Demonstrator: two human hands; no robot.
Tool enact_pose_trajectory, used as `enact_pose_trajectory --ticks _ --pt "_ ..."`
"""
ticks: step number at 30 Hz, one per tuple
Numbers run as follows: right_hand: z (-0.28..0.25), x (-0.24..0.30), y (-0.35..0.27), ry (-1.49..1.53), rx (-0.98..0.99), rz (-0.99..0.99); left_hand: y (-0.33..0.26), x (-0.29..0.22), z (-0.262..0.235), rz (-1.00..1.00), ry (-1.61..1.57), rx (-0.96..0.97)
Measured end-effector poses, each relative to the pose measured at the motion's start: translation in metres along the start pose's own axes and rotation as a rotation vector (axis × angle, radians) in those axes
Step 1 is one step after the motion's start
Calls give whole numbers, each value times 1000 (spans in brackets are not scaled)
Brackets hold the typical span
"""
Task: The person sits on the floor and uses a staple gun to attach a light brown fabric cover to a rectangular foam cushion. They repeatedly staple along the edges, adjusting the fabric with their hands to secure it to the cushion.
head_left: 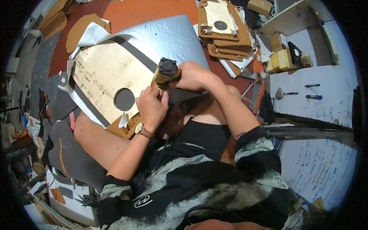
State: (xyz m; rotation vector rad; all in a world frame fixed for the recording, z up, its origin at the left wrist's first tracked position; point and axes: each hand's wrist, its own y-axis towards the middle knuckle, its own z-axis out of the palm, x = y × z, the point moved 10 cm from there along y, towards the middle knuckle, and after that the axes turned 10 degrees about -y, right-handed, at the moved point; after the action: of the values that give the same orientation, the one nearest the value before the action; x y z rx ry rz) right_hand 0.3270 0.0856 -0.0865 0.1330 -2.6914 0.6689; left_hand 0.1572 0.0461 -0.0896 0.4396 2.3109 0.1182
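Note:
My right hand (pixel 191 76) is wrapped round a stapler-like power tool (pixel 167 69) with a black cap and a tan body. Its head stands over the near right edge of a pale board (pixel 103 71) with a round hole. White and dark grey material is folded over the board's edges, and tan padded cover shows along its near side. My left hand (pixel 151 105), with a watch on the wrist, is closed at that same edge, just below the tool. Its fingertips pinch something I cannot make out. The board leans across my lap.
Beneath the board lies a silvery-blue padded sheet (pixel 168 36). Tan covered panels (pixel 226 40) are stacked at the far right. A white shelf (pixel 306 92) on the right holds pens and a small metal tool. Dark grey offcuts (pixel 73 149) lie at my left.

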Motion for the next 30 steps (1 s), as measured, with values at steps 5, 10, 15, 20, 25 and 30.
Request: enact_pose_trajectory --ticks 5,10,15,20,25,30 --pt "-2 0 -2 59 15 24 0 21 5 -12 -250 60" --pt "-6 5 -8 33 5 40 2 16 -4 -1 -237 95" --pt "-10 8 -15 7 9 99 4 -1 -6 224 171 75" --pt "-5 7 -34 -8 -104 92 5 11 -5 208 145 67" --pt "29 -21 -78 330 -247 54 4 10 -3 185 108 45" --pt "25 1 -99 430 -276 -31 3 9 -7 188 106 37"
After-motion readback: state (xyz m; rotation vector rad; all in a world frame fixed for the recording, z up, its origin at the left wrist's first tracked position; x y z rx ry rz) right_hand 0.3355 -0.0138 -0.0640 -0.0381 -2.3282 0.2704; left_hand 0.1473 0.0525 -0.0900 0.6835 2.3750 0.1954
